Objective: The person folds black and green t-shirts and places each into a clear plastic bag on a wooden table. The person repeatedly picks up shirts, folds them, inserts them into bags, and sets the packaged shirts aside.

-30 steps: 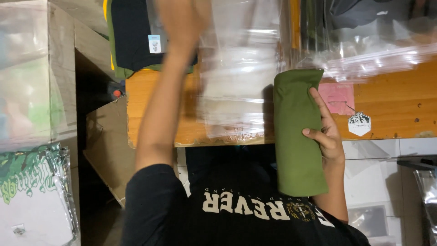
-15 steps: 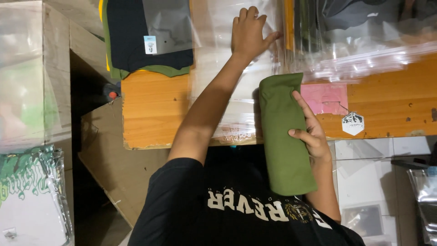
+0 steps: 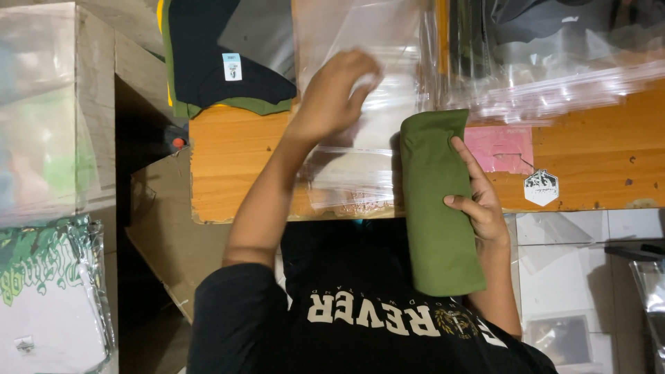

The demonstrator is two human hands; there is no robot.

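Orange wooden table (image 3: 235, 166) (worn edge), clear bags (image 3: 360, 104), tiled floor (image 3: 568, 270)

Person: black short-sleeved T-shirt (image 3: 360, 312); cream block lettering across the chest, with a small round gold emblem (image 3: 454, 321) beside it, just below the right hand (image 3: 481, 204). Sleeve ends at the upper arm. Forearms bare; left hand (image 3: 332, 97) bare, blurred. No gloves seen.

Olive-green folded cloth (image 3: 436, 208), orange-brown wooden table (image 3: 235, 166) — pink paper slip (image 3: 500, 149), clear bags (image 3: 360, 104).
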